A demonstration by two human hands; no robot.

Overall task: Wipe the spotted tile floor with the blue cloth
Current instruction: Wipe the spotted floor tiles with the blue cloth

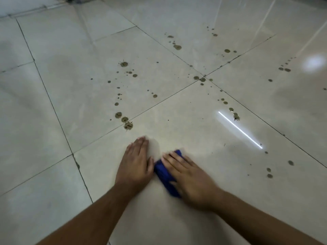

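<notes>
The pale glossy tile floor (185, 131) carries several brown splatter spots. One trail of spots (124, 119) runs just ahead of my left hand, another (236, 117) to the right, and more lie farther off near the tile joint (202, 79). My right hand (191, 179) presses flat on a bunched blue cloth (166, 175), which shows along the hand's left edge; the hand is motion-blurred. My left hand (136, 165) lies flat on the tile beside the cloth, fingers together, holding nothing.
Dark grout lines cross the floor diagonally. A wall base (35, 9) runs along the far left. A bright strip-light reflection (240, 129) and a round glare patch (313, 63) lie on the right tiles. A few spots (269, 174) sit at the right.
</notes>
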